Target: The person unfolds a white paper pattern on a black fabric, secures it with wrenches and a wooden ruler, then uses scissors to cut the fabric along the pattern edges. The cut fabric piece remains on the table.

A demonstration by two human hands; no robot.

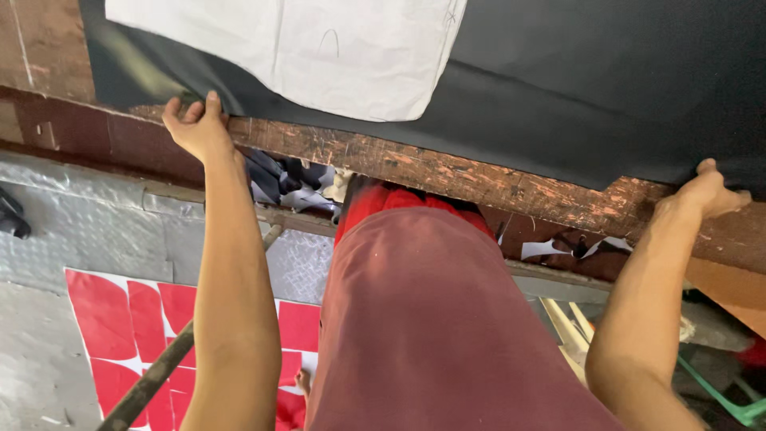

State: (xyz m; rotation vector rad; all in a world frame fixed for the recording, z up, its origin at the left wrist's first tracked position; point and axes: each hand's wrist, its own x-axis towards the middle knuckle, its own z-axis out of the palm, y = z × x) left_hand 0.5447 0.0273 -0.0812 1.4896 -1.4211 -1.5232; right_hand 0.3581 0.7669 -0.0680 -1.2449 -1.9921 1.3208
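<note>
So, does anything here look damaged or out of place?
Yes. The wooden table edge is badly scratched and chipped. Cut scraps lie piled on the ledge under it. Both the left hand and right hand grip the black sheet at that edge.

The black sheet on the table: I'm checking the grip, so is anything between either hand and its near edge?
Nothing visible is. The left hand and the right hand both grip the near edge of the black sheet directly. The white paper pattern lies on top, farther in, clear of both hands.

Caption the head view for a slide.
Both hands, left hand and right hand, grip the black sheet at the worn wooden table edge.
</note>
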